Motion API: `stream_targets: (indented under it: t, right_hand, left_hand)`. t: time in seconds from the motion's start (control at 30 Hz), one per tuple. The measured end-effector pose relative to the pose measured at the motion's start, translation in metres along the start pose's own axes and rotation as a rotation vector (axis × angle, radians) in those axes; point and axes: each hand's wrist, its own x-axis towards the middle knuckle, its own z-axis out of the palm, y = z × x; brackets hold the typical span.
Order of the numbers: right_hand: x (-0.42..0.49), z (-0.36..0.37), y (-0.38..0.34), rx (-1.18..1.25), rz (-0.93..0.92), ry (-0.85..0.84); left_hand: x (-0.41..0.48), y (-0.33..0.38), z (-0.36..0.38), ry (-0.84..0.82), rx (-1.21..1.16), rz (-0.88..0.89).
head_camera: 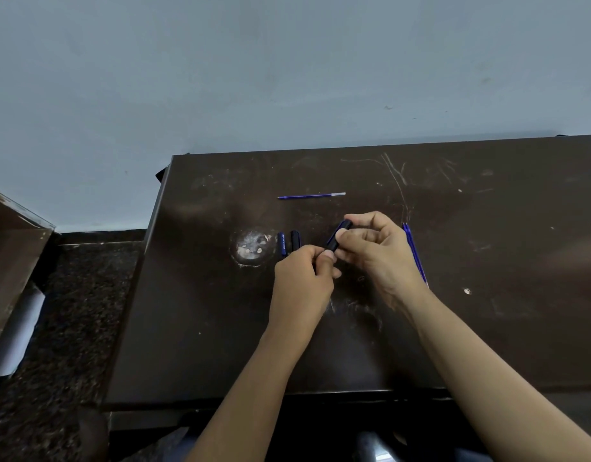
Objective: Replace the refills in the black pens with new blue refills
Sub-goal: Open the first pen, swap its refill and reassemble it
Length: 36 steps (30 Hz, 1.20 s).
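Both hands meet over the middle of the dark table (487,261) around one black pen (338,236), held tilted. My right hand (377,251) grips its upper barrel and my left hand (304,278) pinches its lower end. Just left of the hands lie a pen with a blue labelled barrel (282,244) and a black pen (295,241), side by side and partly hidden by my left hand. One blue refill (310,196) rests farther back on the table. More blue refills (415,253) lie to the right, partly behind my right hand.
A round scuffed patch (252,248) marks the tabletop left of the pens. The table's back edge meets a pale blue wall (287,78). A speckled dark floor (70,311) and a brown board (14,255) lie to the left.
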Motion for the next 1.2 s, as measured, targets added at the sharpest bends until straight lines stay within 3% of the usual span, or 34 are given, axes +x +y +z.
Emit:
stream_targets:
  t: [0.4, 0.63, 0.77, 0.83, 0.97, 1.13, 1.2]
  right_hand:
    - [-0.005, 0.012, 0.003, 0.027, 0.070, 0.070]
    - [0.000, 0.000, -0.002, -0.166, 0.010, 0.198]
    - [0.000, -0.002, 0.000, -0.220, 0.128, 0.152]
    - [-0.002, 0.001, 0.003, -0.299, 0.176, 0.083]
    - [0.001, 0.000, 0.007, -0.474, 0.156, 0.092]
    - [0.007, -0.007, 0.018, -1.001, -0.058, 0.137]
    - [0.009, -0.009, 0.023, -1.090, -0.087, 0.118]
  left_hand:
    - [-0.002, -0.003, 0.000, 0.089, 0.189, 0.051]
    - [-0.005, 0.000, 0.010, -0.028, 0.201, 0.139]
    - [-0.003, -0.002, 0.008, -0.058, 0.104, 0.041]
    - [-0.004, -0.001, 0.008, -0.067, 0.008, -0.027]
    - [-0.005, -0.003, 0.008, -0.106, 0.141, 0.002]
    - [-0.003, -0.001, 0.005, -0.058, 0.163, -0.003]
    - [-0.003, -0.001, 0.002, -0.045, 0.168, 0.000]
